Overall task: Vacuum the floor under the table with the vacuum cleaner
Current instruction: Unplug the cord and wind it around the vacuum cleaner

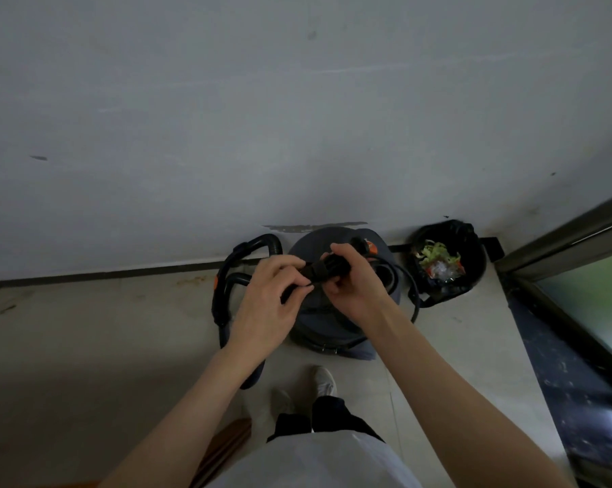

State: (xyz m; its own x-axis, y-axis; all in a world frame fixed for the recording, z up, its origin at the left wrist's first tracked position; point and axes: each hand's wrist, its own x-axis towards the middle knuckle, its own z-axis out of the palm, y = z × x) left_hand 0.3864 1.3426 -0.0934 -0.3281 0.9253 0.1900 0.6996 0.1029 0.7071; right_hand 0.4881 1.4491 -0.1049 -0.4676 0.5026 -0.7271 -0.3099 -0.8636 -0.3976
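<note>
Tiled floor (pixel 104 329) by a grey wall (pixel 297 100): both hands hold a bundled black cord (pixel 327 268) over the vacuum (pixel 327 322).

Left hand (pixel 269 304) pinches the bundle's near end; right hand (pixel 354 283) curls round its far end, from which the cord loops down to the right. Below them the vacuum stands against the wall, its hose (pixel 227 276) curling to the left. Just right of it sits a black-lined bin (pixel 445 258) holding scraps.

The pale tiled floor (pixel 438 350) carries a grey vacuum cleaner (pixel 327 325) by the wall, its black hose (pixel 227 276) alongside, and a bin (pixel 445 262) of rubbish.
</note>
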